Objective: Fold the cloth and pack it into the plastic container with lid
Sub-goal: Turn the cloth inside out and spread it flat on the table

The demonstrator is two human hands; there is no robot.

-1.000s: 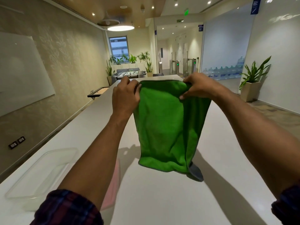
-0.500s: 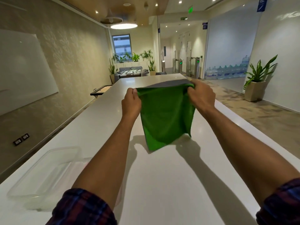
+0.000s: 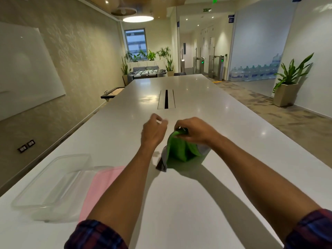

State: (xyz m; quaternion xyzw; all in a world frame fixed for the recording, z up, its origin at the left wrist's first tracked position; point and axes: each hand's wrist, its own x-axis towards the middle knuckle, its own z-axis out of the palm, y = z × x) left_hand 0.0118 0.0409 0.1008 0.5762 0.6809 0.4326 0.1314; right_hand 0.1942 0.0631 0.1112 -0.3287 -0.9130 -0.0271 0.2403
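Note:
The green cloth [image 3: 179,151] with a grey underside hangs bunched from my right hand [image 3: 195,130], which pinches its top edge; its lower part rests on the white table [image 3: 197,203]. My left hand [image 3: 153,132] hovers just left of the cloth, blurred, fingers loosely curled, with nothing in it. The clear plastic container [image 3: 52,184] stands open at the near left of the table. Its pink lid [image 3: 100,186] lies flat beside it, partly hidden under my left forearm.
A dark cable slot [image 3: 166,99] runs along the table's middle, beyond my hands. The table's left edge faces a wall with a whiteboard [image 3: 27,69]. A potted plant [image 3: 287,83] stands on the floor at the right.
Both hands came down from holding the cloth spread in the air. The cloth now touches the table, bunched. My left hand has let go of its corner; my right hand still holds on.

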